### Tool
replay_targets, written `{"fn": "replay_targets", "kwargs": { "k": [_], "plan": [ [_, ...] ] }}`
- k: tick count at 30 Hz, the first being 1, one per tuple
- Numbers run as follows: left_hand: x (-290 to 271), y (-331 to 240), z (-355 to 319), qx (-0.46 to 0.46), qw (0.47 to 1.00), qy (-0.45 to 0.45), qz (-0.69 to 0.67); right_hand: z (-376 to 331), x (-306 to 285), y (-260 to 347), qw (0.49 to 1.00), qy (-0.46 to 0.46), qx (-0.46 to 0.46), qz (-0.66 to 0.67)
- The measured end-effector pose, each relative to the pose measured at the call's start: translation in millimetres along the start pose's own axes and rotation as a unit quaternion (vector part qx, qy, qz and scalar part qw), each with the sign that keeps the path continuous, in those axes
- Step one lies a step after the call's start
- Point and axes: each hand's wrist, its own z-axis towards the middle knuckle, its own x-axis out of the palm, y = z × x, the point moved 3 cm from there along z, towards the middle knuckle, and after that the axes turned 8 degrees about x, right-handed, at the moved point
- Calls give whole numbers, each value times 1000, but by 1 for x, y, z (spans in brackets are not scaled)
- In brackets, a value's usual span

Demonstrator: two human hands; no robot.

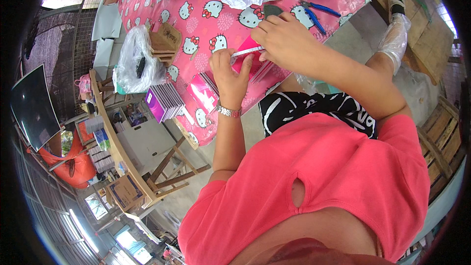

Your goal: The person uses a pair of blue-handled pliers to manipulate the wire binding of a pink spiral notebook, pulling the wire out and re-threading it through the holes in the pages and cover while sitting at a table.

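- While our left hand [228,79] pinches the glossy bright-pink booklet [256,69] by its white edge, our right hand [280,37] curls at the other end, grip partly hidden.
- The booklet sits over the pink patterned tablecloth [221,23], blue-handled pliers [320,7] at its two o'clock.

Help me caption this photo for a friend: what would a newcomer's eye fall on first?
Probably the coral shirt filling the lower middle and right, then the pink tablecloth with white cat faces above it. Over the cloth, the left hand and right hand hold a bright pink notebook; blue-handled pliers lie up to their right.
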Motion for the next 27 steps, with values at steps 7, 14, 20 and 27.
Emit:
{"fn": "replay_targets", "kwargs": {
  "k": [7, 14, 20, 27],
  "plan": [
    [-4, -4, -4, 38, 999, -4, 19, -8, 5, 7, 998, 17, -63, -14],
    [-4, -7, -14, 6, 999, -27, -32, 27, 29, -64, 960, 210, -6, 183],
    [0, -1, -7, 11, 998, -34, -60, 7, 109, -133, 979, 90, -15, 182],
    [4, -5, 0, -16, 997, -8, -76, 15, 23, -102, 859, 104, 58, 498]
  ]
}}
